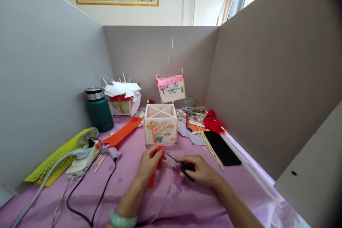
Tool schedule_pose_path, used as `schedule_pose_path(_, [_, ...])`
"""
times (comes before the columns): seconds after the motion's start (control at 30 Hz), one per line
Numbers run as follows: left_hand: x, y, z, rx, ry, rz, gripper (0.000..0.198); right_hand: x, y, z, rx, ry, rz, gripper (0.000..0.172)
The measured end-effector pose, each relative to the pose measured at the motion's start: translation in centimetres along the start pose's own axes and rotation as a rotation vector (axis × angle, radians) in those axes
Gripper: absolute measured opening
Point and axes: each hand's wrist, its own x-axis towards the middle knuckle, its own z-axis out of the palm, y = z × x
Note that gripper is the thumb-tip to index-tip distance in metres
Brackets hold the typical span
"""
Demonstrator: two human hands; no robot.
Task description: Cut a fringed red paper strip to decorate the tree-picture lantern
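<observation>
My left hand point(150, 162) pinches a narrow strip of red-orange paper point(151, 180), whose lower end hangs down towards the table. The strip's top end looks cut into a fringe. My right hand point(199, 171) is closed round the black handles of a pair of scissors point(188, 175). Their blades point left and reach the paper at my left fingertips. Just behind my hands stands a box lantern point(160, 131) with a wooden stick frame and white sides, a coloured tree drawn on the front. Crossed sticks span its top.
Left are a green bottle point(100, 114), a glue gun point(112, 152), a power strip point(82, 162) with cables and orange paper point(124, 131). A second lantern point(172, 91) hangs from a hook behind. Right lie sticks point(211, 146), a black phone point(222, 148) and red cloth point(213, 123). Grey panels point(267, 78) enclose the table.
</observation>
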Motion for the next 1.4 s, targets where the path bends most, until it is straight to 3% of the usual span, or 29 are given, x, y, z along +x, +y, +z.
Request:
schedule_pose_path(0.53, [-0.44, 0.64, 0.32, 0.026, -0.079, -0.030, 0.026, 0.00, -0.33, -0.02, -0.021, -0.009, -0.024, 0.027])
schedule_pose_path(1.4, [-0.60, 0.50, 0.00, -0.013, -0.094, -0.023, 0.026, -0.10, -0.26, -0.07, -0.057, 0.005, -0.066, 0.026])
